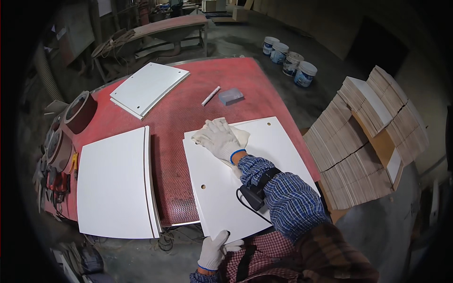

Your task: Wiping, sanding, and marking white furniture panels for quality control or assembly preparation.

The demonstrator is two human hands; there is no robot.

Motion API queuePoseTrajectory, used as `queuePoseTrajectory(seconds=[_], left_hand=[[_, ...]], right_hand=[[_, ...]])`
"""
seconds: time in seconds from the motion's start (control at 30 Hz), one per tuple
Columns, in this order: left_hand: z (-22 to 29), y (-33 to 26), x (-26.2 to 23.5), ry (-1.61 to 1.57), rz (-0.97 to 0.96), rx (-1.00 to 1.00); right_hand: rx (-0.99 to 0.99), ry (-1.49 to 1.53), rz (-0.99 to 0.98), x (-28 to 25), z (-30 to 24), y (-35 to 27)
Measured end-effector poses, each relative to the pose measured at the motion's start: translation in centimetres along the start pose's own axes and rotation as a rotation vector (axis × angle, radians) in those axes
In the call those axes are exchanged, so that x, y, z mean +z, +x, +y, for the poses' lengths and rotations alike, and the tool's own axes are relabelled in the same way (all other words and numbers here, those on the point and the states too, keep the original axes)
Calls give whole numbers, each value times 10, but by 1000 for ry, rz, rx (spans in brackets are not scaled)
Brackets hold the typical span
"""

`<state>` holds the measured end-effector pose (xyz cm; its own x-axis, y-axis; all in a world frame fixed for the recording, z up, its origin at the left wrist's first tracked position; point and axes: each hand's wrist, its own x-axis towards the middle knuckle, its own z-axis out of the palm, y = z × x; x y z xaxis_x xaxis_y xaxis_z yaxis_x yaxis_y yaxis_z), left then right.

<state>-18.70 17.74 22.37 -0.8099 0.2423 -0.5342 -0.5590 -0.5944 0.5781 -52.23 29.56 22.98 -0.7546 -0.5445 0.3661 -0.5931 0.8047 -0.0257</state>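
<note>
The white panel (245,184) lies under your right hand (218,140), which presses a cloth (240,137) flat mid-wipe, while your left hand (213,249) grips its near edge; next, work toward unwiped areas.

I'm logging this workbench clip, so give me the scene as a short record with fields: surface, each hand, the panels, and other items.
surface: red mesh-covered workbench
right hand: white-gloved right hand pressed flat on a pale cloth on the near white drilled panel
left hand: white-gloved left hand gripping that panel's near edge
other panels: white stack at left; white stack at far left
small items: white marker-like stick, grey block
beside bench: stacked thin wooden boards, four white tubs
</note>
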Motion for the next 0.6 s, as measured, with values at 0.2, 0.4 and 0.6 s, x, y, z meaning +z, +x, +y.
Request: queuePoseTrajectory(seconds=[0.2, 0.4, 0.6], left_hand=[[0, 1, 0, 46, 25, 29], [-20, 6, -18, 182, 36, 92], [-24, -14, -14, -527, -212, 195]], right_hand=[[-357, 197, 33, -13, -46, -9], [-628, 419, 76, -38, -103, -59], [-571, 407, -104, -103, -150, -151]])
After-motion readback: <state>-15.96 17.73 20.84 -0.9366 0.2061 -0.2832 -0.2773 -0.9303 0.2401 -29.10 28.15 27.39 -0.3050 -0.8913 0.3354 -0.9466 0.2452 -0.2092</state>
